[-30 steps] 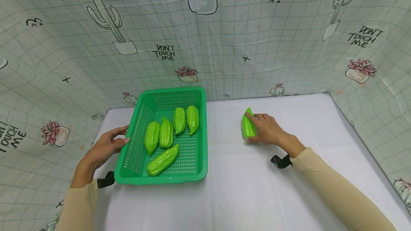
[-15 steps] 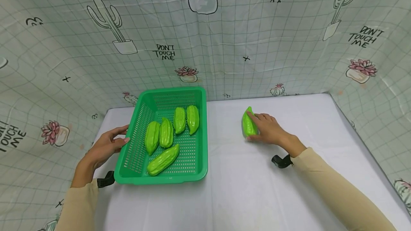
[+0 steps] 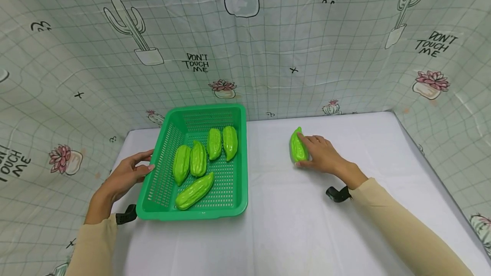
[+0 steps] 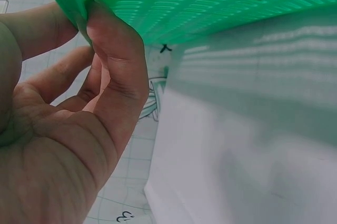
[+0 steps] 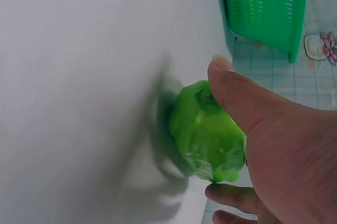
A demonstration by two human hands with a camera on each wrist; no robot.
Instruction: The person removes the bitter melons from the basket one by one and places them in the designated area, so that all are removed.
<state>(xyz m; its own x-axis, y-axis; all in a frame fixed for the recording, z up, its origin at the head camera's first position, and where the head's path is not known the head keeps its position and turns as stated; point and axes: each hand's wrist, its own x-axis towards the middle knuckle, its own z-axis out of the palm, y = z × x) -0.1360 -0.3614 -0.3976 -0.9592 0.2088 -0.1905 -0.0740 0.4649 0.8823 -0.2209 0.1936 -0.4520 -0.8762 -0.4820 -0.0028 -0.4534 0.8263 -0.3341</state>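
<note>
A green plastic basket stands on the left of the white table, holding several bitter melons. My left hand pinches the basket's left rim; in the left wrist view the thumb and fingers meet at the green edge. To the right of the basket, another bitter melon lies on the cloth. My right hand rests at its right side, thumb by the near end and the other fingers by the far end. In the right wrist view, the thumb stretches past the melon's stem end.
White cloth covers the table. A patterned grid curtain encloses the back and sides, with the table's back edge right against it. A black wrist camera sits under the right wrist.
My right hand has shifted slightly right, uncovering more of the lone bitter melon, which has moved a little right and away. The left hand and basket have stayed in place.
</note>
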